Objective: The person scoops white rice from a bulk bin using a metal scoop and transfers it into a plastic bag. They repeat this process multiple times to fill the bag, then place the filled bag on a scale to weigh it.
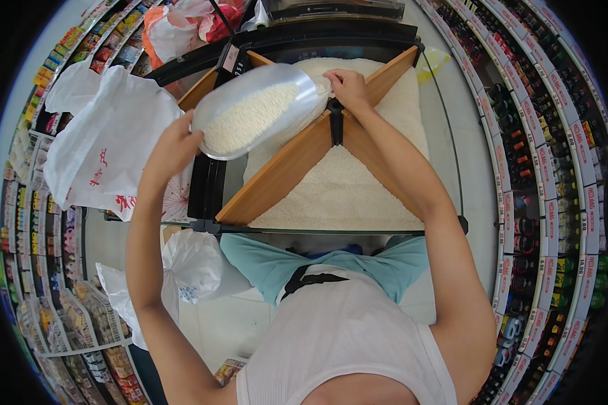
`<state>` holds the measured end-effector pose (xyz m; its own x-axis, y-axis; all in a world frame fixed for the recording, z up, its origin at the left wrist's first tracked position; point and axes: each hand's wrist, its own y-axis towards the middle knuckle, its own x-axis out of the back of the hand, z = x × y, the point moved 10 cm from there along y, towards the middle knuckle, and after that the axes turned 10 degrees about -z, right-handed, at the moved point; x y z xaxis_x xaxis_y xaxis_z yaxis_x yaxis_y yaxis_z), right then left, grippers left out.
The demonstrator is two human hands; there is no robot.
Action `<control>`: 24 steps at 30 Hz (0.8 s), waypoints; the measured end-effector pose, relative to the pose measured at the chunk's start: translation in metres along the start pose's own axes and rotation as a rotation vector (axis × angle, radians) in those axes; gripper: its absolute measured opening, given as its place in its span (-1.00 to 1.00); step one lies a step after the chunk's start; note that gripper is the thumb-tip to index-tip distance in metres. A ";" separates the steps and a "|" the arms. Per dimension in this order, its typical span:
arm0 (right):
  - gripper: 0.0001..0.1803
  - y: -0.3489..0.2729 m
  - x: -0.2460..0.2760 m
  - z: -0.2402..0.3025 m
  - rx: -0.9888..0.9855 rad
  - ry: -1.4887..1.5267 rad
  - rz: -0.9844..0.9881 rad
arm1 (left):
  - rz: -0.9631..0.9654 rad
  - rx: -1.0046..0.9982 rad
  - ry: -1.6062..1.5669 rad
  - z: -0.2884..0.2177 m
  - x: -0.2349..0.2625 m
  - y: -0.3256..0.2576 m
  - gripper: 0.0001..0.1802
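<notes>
A metal scoop (pixel 308 86) loaded with white rice (pixel 253 116) is held up over the left side of a divided rice bin. My right hand (pixel 348 89) is closed around its handle end, slightly blurred. At the scoop's wide left end, my left hand (pixel 180 143) grips the rim with its fingers and thumb. Below, more rice (pixel 344 192) fills the bin's near section, and rice also shows in the far and right sections. Wooden dividers (pixel 280 169) cross at a black centre post (pixel 335 111).
An upright white plastic bag (pixel 115 135) with red print stands left of the bin. Further white bags (pixel 199 263) sit on the floor by my leg, and orange-red bags (pixel 182 30) lie at the far left. Stocked store shelves (pixel 543 169) curve along both sides.
</notes>
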<state>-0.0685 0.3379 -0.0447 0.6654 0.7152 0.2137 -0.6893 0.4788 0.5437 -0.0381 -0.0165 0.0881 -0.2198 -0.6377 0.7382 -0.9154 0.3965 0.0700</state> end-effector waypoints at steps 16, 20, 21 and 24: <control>-0.80 -0.001 0.000 0.002 0.005 -0.033 0.015 | -0.118 -0.191 0.719 0.004 0.017 0.076 -0.52; -0.80 0.000 0.001 -0.001 0.010 -0.029 -0.001 | -0.117 -0.181 0.755 0.007 0.013 0.079 -0.47; -0.80 0.001 0.002 -0.003 0.021 -0.032 -0.009 | -0.119 -0.186 0.759 0.004 0.012 0.080 -0.47; -0.80 0.001 0.001 -0.004 0.032 -0.052 -0.020 | -0.136 -0.190 0.784 0.002 0.012 0.081 -0.46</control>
<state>-0.0695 0.3413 -0.0467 0.6938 0.6776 0.2439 -0.6664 0.4758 0.5741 -0.1157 0.0066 0.1009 0.2533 -0.0686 0.9649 -0.8289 0.4989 0.2531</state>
